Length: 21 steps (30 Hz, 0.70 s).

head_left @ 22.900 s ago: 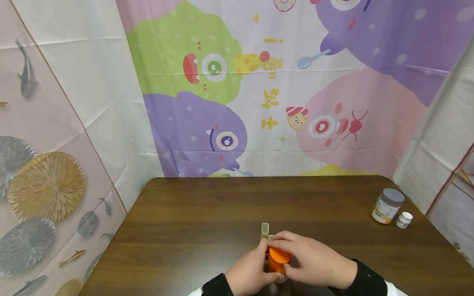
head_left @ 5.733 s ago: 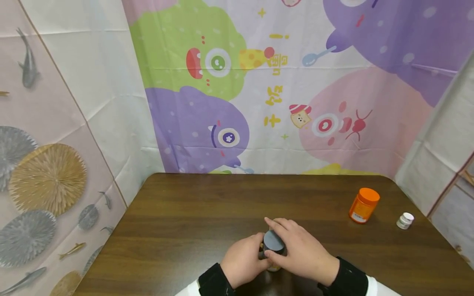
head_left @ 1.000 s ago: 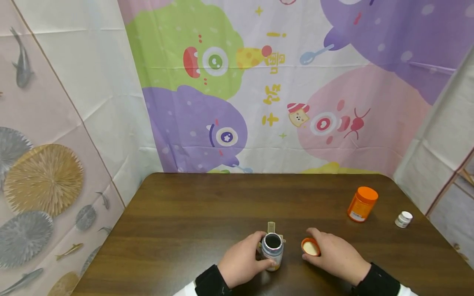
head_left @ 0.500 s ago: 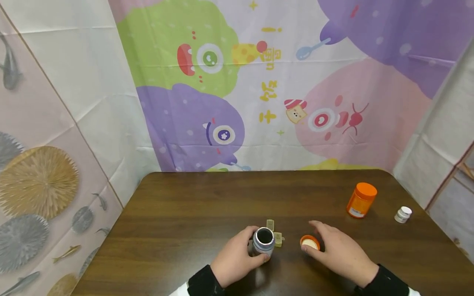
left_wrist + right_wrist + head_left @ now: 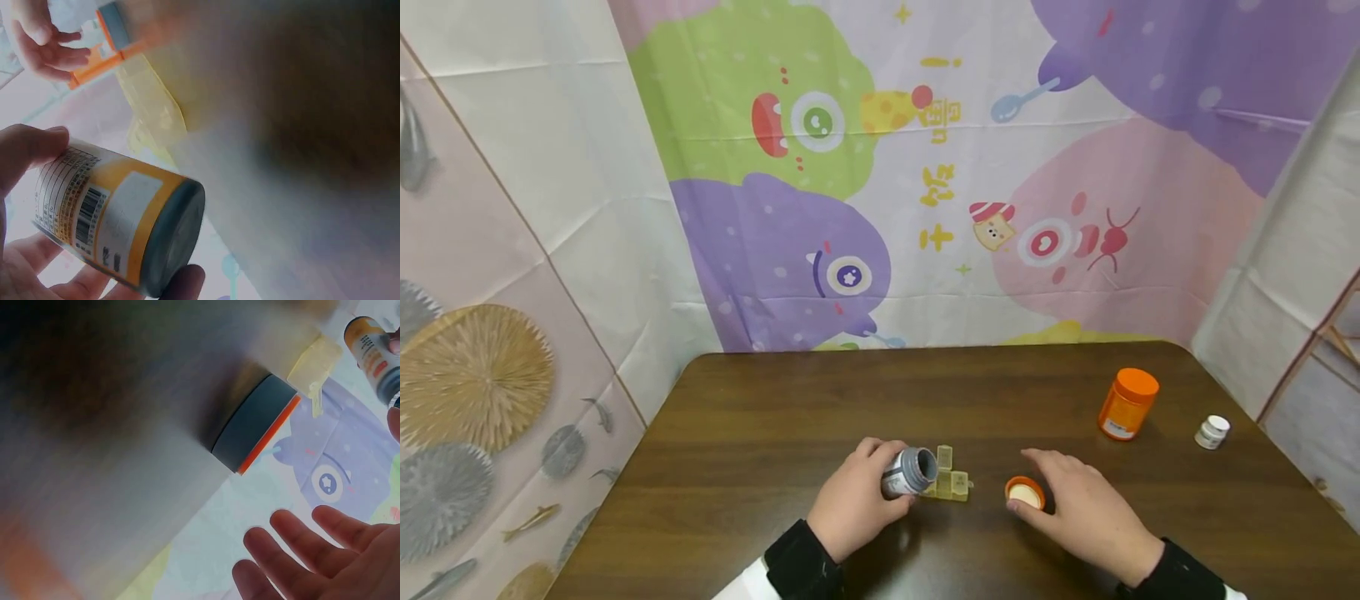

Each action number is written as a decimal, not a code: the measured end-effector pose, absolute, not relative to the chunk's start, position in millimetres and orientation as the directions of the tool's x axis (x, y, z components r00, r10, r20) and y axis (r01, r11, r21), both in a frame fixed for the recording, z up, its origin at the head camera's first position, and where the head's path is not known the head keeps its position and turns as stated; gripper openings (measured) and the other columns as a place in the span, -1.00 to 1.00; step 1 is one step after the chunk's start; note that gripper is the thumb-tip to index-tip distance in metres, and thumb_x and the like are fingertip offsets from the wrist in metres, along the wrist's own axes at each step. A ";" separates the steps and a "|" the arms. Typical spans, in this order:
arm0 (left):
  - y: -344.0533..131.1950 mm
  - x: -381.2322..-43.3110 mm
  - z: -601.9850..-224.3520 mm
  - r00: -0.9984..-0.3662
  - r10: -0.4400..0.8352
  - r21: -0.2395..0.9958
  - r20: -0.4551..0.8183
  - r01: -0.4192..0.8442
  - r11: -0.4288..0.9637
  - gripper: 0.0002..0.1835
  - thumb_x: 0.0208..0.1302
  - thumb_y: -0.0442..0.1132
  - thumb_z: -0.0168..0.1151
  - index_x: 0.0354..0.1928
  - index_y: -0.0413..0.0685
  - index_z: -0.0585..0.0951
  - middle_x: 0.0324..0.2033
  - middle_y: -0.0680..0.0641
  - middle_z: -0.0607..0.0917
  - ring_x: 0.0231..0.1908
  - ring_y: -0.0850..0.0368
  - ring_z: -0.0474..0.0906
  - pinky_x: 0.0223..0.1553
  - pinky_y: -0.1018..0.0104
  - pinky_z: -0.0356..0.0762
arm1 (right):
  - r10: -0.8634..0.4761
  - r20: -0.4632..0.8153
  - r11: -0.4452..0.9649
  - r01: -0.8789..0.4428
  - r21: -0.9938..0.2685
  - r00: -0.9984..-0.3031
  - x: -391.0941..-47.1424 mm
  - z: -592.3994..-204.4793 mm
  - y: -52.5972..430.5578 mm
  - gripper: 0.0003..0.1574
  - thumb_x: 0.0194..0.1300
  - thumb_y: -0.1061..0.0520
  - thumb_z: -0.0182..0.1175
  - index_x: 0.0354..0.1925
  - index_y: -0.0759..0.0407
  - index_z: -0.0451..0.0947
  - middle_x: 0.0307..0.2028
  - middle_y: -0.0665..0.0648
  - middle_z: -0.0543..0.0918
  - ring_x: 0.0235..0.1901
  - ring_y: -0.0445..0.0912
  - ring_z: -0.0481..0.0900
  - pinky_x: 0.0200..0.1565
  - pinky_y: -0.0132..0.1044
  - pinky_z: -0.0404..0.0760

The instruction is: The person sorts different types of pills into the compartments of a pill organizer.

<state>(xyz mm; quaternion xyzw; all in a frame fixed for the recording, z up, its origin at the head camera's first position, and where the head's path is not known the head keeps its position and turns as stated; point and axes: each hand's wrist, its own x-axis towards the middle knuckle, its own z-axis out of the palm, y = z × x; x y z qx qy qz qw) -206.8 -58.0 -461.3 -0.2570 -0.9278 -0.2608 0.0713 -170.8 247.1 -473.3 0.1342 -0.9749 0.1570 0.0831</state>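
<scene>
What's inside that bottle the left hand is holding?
The tipped bottle in the left hand has its mouth open, showing only some greyish inner wall. The deeper part is hidden, so I can't tell whether anything is in there.

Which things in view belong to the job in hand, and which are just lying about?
In use, apparently:
grey jar, tilted in the left hand
yellowish pill box
upturned cap by the right hand

Standing apart:
orange jar
small white bottle

Head view high, forward-down; blurred wrist views close, seemingly sideways, gray-necked bottle [image 5: 119, 215] in both.
</scene>
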 end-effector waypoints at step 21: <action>-47.5 -226.9 -467.9 -0.788 0.544 0.104 0.287 0.591 0.800 -0.36 -0.04 0.02 0.48 0.17 0.22 0.55 0.00 -0.04 0.60 -0.09 -0.03 0.50 -0.23 0.00 0.55 | -0.260 0.299 0.901 -0.342 -0.266 -0.918 -169.6 -477.6 246.9 -0.14 0.10 -0.35 0.31 0.16 0.19 0.49 0.06 0.20 0.58 0.08 0.08 0.43 0.04 0.20 0.41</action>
